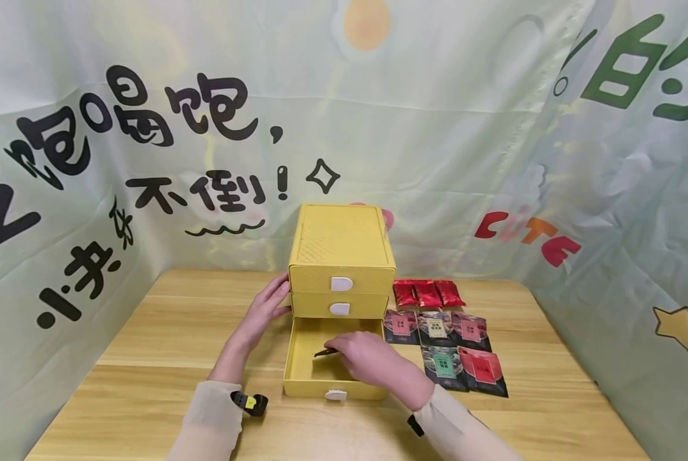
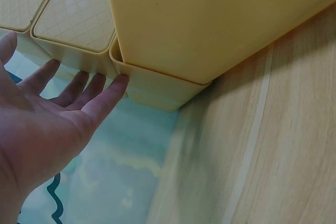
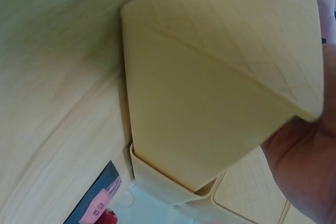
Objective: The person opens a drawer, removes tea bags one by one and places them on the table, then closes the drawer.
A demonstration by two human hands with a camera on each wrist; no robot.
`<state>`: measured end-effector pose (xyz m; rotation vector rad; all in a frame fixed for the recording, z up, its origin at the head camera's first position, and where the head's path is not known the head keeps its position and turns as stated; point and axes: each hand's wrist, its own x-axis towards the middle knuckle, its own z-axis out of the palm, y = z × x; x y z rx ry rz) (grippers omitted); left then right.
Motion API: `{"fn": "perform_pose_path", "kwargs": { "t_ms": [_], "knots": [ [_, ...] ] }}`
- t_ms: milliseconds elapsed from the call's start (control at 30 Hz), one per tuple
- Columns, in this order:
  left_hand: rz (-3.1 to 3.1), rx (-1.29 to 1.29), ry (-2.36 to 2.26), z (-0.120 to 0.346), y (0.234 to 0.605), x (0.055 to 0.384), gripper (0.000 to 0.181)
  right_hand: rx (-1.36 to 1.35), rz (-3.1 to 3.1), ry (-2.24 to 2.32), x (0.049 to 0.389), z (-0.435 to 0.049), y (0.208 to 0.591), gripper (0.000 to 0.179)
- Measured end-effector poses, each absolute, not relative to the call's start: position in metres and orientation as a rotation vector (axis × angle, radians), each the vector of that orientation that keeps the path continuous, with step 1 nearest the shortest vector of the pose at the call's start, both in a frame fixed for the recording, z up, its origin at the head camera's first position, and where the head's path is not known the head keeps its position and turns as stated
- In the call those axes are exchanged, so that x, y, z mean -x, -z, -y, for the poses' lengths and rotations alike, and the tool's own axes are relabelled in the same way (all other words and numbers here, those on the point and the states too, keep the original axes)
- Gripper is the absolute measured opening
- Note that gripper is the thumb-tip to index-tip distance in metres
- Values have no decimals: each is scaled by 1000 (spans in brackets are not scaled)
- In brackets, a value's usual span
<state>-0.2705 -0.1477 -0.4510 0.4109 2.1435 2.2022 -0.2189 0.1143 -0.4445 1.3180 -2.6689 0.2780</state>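
Note:
A yellow three-tier drawer box stands on the table, its bottom drawer pulled out toward me. My left hand rests its fingertips against the box's left side. In the left wrist view the fingers of that left hand are spread and relaxed at the edge of the casing. Over the open drawer, my right hand pinches a thin black object, too small to identify. The right wrist view has the drawer's outer side wall hiding the fingers, with only part of the right hand showing.
Right of the box lie three red foil packets and several dark flat sachets with coloured labels. White pull tabs mark the drawers. A printed cloth backdrop surrounds the wooden table at back and sides.

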Motion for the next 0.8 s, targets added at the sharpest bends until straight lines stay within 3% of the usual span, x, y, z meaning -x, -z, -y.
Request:
{"fn": "perform_pose_path", "kwargs": {
  "t_ms": [467,800],
  "knots": [
    [-2149,-401,-2197,147,451,270,60,-1226,2510,-402,208,-143,448,39],
    [-2149,-386,-2206,147,451,269,60,-1136,2460,-454,199,-164,453,54]
  ]
}}
